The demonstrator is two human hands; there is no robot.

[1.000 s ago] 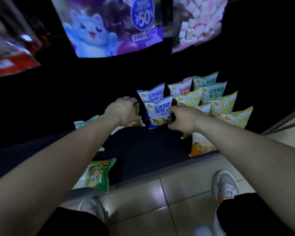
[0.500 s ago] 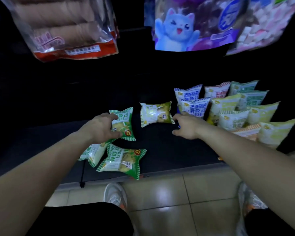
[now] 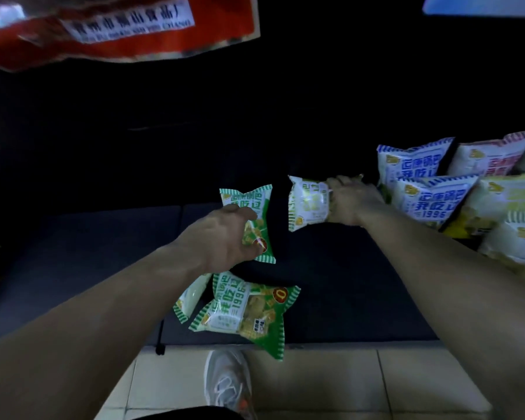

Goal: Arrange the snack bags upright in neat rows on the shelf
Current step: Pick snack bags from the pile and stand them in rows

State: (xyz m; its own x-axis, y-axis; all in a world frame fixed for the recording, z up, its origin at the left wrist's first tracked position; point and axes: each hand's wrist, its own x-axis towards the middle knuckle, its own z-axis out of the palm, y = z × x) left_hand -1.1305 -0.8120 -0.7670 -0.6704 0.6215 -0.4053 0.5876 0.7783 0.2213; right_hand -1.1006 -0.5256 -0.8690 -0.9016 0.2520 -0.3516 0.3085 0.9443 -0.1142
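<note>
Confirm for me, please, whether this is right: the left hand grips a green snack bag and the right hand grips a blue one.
Not quite. In the head view the right hand grips a pale white and yellow-green bag, not a blue one. The blue bags stand untouched in the rows to its right. The left hand does grip a green snack bag.

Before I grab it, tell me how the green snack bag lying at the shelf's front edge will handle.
The green snack bag looks puffed, so it is probably light and soft rather than stiff. Its glossy film may be slippery; the crimped edge seems a safer grip. One corner overhangs the shelf edge, so a nudge outward could tip it off.
</note>
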